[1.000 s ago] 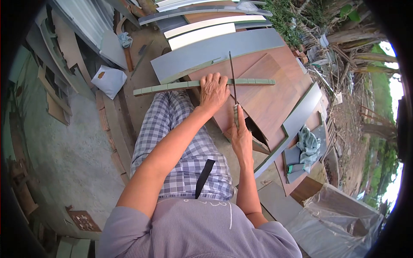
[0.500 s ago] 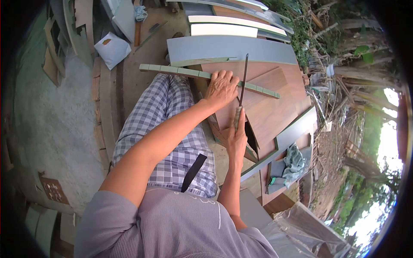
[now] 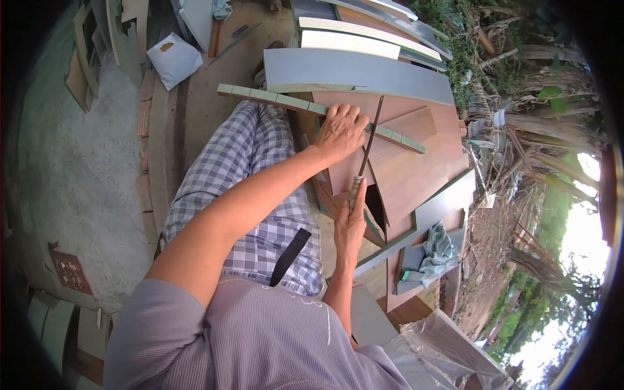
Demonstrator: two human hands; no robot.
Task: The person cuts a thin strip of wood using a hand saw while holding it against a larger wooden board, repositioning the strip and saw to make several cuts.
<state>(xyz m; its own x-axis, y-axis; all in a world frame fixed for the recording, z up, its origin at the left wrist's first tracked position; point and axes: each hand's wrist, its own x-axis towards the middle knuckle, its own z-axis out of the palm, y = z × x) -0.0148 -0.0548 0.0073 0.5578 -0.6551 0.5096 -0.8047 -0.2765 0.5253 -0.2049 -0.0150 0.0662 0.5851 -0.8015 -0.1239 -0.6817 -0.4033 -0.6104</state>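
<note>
My left hand (image 3: 342, 134) is closed over a long narrow strip (image 3: 279, 99), its pale green face marked by several cross lines. The strip lies crosswise, its left end above my checked trousers and its right end over brown boards (image 3: 406, 140). In my right hand (image 3: 351, 221) is the light-coloured handle of a long, thin, dark file (image 3: 371, 143). The file's blade points away from me and crosses the strip just right of my left hand's fingers. The exact contact between blade and strip is too small to make out.
Beyond the strip lie a grey curved panel (image 3: 357, 70) and white strips (image 3: 351, 45). A bluish cloth (image 3: 439, 253) rests on a grey piece at the right. A white bag (image 3: 174, 62) stands on the left, and clear plastic sheeting (image 3: 448, 351) covers something at lower right.
My right hand has drawn the file back toward my body, so less blade extends past the strip. My left hand still grips the strip. The view has shifted slightly.
</note>
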